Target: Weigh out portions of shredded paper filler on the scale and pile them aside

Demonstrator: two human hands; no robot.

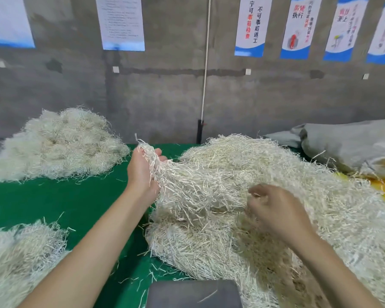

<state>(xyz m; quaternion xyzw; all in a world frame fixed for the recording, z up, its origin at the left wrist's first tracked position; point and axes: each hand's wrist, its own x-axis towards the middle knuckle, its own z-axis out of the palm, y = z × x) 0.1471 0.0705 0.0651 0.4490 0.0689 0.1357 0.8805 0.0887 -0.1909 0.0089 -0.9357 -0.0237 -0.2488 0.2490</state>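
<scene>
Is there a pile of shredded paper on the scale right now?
No, the scale holds only a strand or two, while the left hand grips a tuft of the big pile.

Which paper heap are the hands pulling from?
The big right heap: left hand and right hand grip its strands. The far left heap and near left heap are not held.

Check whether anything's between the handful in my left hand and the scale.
Nothing solid. The handful in the left hand is tangled into the big pile, whose near edge lies between it and the scale. The scale top holds only a stray strand.
</scene>
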